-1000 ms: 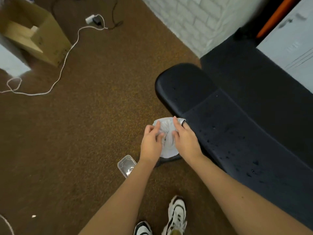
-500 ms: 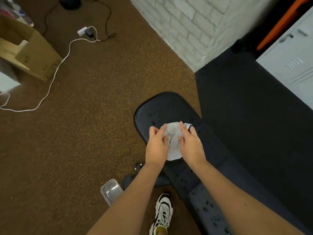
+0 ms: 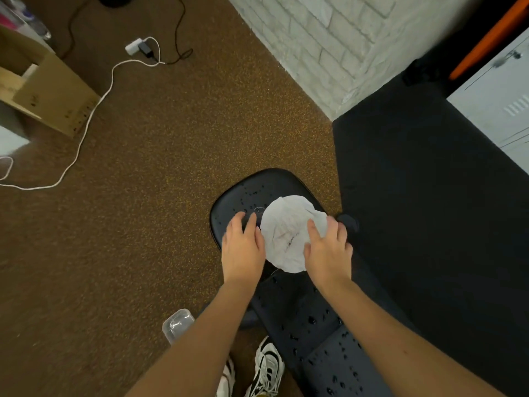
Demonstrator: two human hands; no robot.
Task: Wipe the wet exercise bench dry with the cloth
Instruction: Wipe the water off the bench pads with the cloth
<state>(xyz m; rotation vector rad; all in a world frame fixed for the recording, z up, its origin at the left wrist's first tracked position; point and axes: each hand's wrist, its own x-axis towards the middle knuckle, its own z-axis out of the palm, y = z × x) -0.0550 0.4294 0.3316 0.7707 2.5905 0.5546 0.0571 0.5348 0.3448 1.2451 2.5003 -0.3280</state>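
The black padded exercise bench (image 3: 315, 319) runs from the lower right up to its rounded end at centre, with water drops scattered over its pads. A white cloth (image 3: 286, 233) lies spread on the rounded end pad. My left hand (image 3: 243, 247) rests with straight fingers on the pad, touching the cloth's left edge. My right hand (image 3: 327, 247) presses with spread fingers on the cloth's right side and covers that edge.
A clear plastic container (image 3: 176, 325) sits on the brown carpet by my shoes (image 3: 267, 365). A cardboard box (image 3: 48, 93) and a white cable (image 3: 86, 130) lie at left. A brick wall (image 3: 329, 44), a black mat (image 3: 429, 196) and a grey locker (image 3: 498, 110) stand right.
The cloth was bunched between both hands; it now lies spread on the bench's end pad. My hands have moved apart to its two sides.
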